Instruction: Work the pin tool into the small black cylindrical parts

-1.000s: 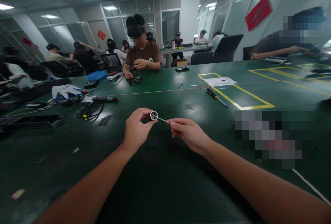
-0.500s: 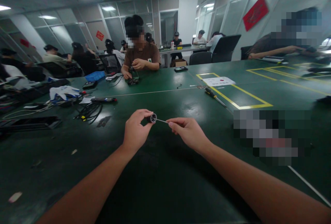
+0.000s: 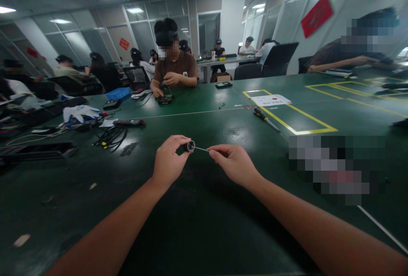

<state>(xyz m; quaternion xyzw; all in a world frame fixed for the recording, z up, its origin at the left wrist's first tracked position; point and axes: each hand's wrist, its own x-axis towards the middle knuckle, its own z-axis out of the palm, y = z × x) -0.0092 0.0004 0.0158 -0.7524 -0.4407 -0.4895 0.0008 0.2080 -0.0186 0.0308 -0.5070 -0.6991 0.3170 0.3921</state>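
Observation:
Between the thumb and fingers of my left hand [image 3: 170, 157] is a small dark cylindrical part [image 3: 190, 145], its round, light-rimmed open end facing right. My right hand [image 3: 234, 161] pinches a thin, light-coloured rod [image 3: 201, 148]. The rod's left tip reaches the part's open end; how deep it goes I cannot tell. Both hands are held over the green table [image 3: 197, 233], close together. The fingers of my right hand hide the other end of the rod.
Beyond my hands lies a screwdriver [image 3: 266, 119] near yellow tape and a paper sheet [image 3: 270, 99]. To the left are a black cable [image 3: 111, 140], a pen-like tool [image 3: 129, 122], white gloves [image 3: 81, 114] and a blue tray [image 3: 117, 94]. A co-worker [image 3: 178, 66] sits opposite, handling a dark device.
The whole view has shifted slightly. My hands keep the same hold on the part and the rod, with no clear movement between them.

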